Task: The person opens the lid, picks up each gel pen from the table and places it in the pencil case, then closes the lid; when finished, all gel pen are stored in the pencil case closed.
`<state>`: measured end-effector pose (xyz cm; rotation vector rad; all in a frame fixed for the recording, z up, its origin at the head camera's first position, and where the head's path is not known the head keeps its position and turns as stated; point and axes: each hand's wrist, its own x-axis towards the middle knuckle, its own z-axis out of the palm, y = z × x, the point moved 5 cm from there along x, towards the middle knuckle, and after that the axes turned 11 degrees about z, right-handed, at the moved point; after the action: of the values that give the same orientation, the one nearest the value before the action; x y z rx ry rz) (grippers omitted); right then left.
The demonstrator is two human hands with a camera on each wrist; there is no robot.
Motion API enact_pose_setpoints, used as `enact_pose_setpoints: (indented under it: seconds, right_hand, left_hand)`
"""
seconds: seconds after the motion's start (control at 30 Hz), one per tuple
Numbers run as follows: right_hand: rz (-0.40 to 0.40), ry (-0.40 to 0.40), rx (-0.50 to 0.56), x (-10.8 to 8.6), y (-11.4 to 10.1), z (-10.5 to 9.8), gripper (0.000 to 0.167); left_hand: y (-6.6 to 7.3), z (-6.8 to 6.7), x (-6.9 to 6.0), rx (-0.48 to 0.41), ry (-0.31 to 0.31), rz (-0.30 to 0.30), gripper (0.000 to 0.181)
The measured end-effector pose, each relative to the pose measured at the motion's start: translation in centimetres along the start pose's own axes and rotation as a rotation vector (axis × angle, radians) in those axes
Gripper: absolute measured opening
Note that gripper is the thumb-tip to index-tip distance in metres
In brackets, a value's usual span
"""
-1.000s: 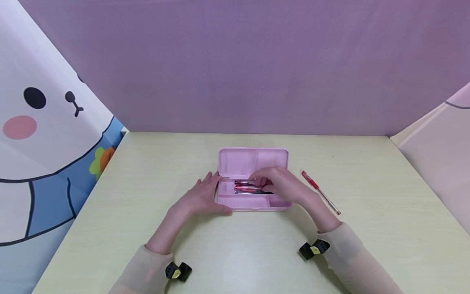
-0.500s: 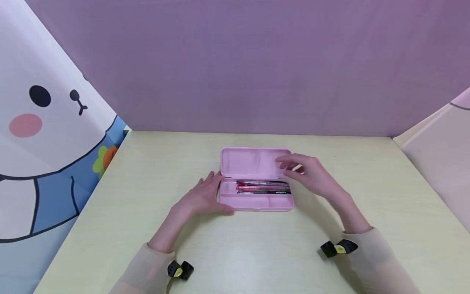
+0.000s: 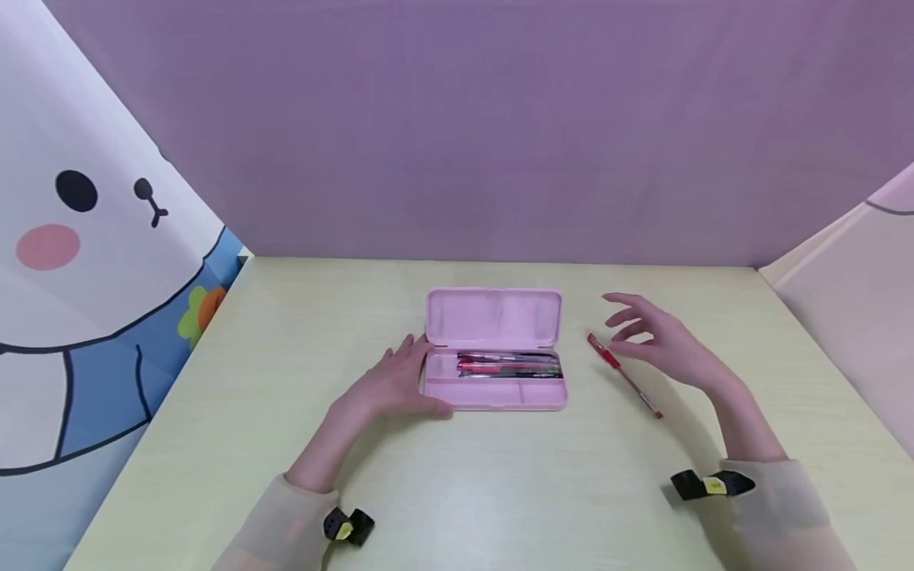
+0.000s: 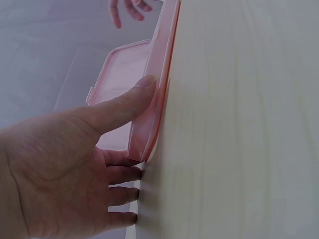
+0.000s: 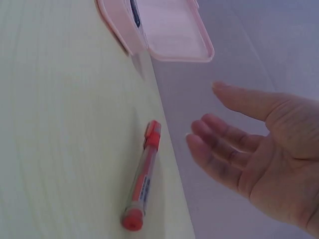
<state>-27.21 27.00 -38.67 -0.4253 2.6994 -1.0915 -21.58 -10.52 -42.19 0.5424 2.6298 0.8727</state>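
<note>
A pink pencil case (image 3: 493, 394) lies on the table with its lid (image 3: 493, 316) folded back. Several pens (image 3: 508, 365) rest side by side in its long compartment. My left hand (image 3: 396, 385) holds the case's left end; in the left wrist view the thumb (image 4: 132, 102) lies on the front wall and the fingers reach behind the end. Right of the case lies a red pen (image 3: 607, 353), slanted on the table. Over the table beyond this pen, my right hand (image 3: 664, 341) hovers with fingers loosely bent, holding nothing. The right wrist view shows the pen (image 5: 143, 179) apart from the fingers.
A pale wooden table (image 3: 500, 484) carries the case and pen. Behind its far edge hangs a purple cloth (image 3: 500, 135). A cartoon-printed cloth (image 3: 93, 317) is at the left, and a pale cloth (image 3: 857, 317) at the right.
My right hand has left the pens in the case and moved rightward, past the lid, to above the table by the red pen. The left hand stays at the case.
</note>
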Motion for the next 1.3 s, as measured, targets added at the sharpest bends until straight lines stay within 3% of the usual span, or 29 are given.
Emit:
enact_pose_setpoints:
  seconds: [0.27,0.47,0.77,1.03,1.3]
  right_hand:
    - [0.102,-0.140,-0.019,-0.2,1.3,0.5,0.083]
    - [0.141,-0.200,-0.054,-0.1,1.9,1.2,0.091]
    - [0.162,-0.232,-0.115,-0.1,2.1,1.7,0.083]
    - [0.150,-0.245,-0.092,0.0,2.0,2.0,0.074]
    - [0.200,-0.205,-0.138,0.2,2.0,1.8,0.072]
  left_hand:
    - [0.0,0.0,0.0,-0.009,0.001,0.011,0.108]
    - [0.0,0.0,-0.1,-0.003,0.002,0.003,0.107]
    - [0.0,0.0,-0.1,0.001,0.001,0.008,0.106]
    - [-0.1,0.1,0.0,0.004,-0.003,0.007,0.107]
    - [-0.1,0.1,0.1,0.005,0.002,0.002,0.107]
